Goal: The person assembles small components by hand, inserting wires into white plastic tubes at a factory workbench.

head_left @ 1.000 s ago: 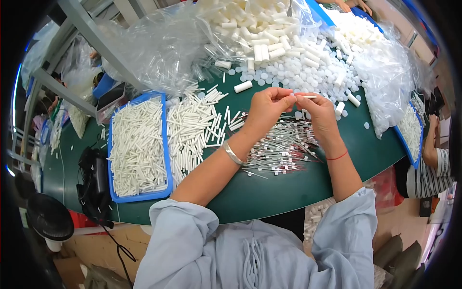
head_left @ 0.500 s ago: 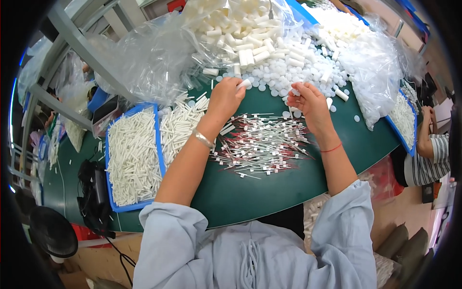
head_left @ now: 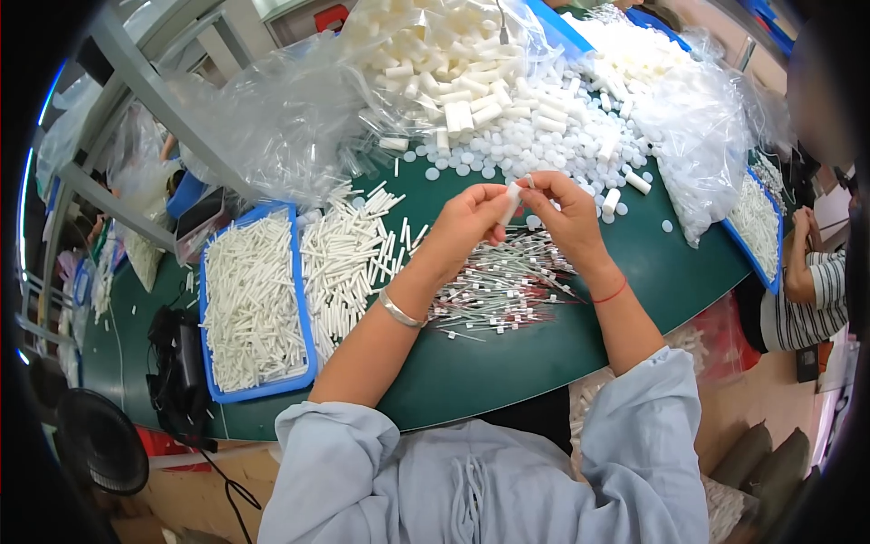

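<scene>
My left hand (head_left: pixel 469 225) is closed around a short white plastic tube (head_left: pixel 511 203), held tilted above the green table. My right hand (head_left: pixel 564 216) meets it at the tube's upper end, thumb and fingers pinched together. Whatever sits between those right fingertips is too small and covered to make out. Just below both hands lies a heap of thin grey and red wire-like pieces with small white tabs (head_left: pixel 507 292). Beyond them spread many translucent white discs (head_left: pixel 526 152), mixed with more white tubes (head_left: pixel 459 116).
To the left stands a blue tray (head_left: pixel 306 299) full of thin white rods, with loose rods (head_left: pixel 343 258) heaped beside it. Clear plastic bags (head_left: pixel 693 136) lie right and far left. A metal frame (head_left: pixel 145 82) rises at left. Another person's striped sleeve (head_left: pixel 825 279) shows at right.
My hands have come together over the wire-like heap. The left moved right and nearer with the tube; the right moved slightly left, its fingers now at the tube's end.
</scene>
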{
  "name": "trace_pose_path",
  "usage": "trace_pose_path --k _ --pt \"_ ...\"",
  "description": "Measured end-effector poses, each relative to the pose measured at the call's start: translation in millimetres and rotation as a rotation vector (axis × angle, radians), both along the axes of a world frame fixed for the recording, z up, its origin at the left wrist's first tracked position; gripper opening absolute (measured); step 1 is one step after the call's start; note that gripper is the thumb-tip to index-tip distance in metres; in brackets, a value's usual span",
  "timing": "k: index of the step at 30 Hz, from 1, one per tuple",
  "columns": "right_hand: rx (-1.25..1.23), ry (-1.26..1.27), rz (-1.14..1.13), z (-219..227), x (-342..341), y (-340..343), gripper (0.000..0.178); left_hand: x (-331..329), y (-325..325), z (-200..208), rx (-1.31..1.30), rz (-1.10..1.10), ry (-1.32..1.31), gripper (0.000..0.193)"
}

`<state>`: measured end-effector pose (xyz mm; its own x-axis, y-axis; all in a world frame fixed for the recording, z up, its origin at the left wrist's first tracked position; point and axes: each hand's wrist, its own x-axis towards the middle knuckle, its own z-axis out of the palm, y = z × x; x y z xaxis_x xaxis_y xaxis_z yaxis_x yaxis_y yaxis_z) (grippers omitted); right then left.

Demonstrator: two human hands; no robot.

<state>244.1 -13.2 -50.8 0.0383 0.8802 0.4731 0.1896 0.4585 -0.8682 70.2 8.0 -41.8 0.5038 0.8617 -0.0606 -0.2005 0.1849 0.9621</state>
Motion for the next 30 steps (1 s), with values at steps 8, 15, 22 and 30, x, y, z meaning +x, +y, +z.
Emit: trace_pose_path --k 8,15,22,30 --pt "0.19 -0.206 -0.078 -1.2 -2.6 1.9 0.009 -7.6 3.4 -0.7 -0.052 0.013 0.032 0.031" --pt "0.073 -0.362 0.015 5.2 5.1 -1.5 0.011 -12.5 5.0 -4.6 0.367 0.141 0.449 0.029" --pt "0.321 -0.752 -0.001 1.1 14.3 3.3 0.021 -17.4 9.6 1.0 0.421 0.021 0.574 0.027" --pt "0.187 -0.645 0.164 6.8 -8.4 -10.2 0.037 -22.6 6.1 10.4 0.235 -0.052 0.524 0.048"
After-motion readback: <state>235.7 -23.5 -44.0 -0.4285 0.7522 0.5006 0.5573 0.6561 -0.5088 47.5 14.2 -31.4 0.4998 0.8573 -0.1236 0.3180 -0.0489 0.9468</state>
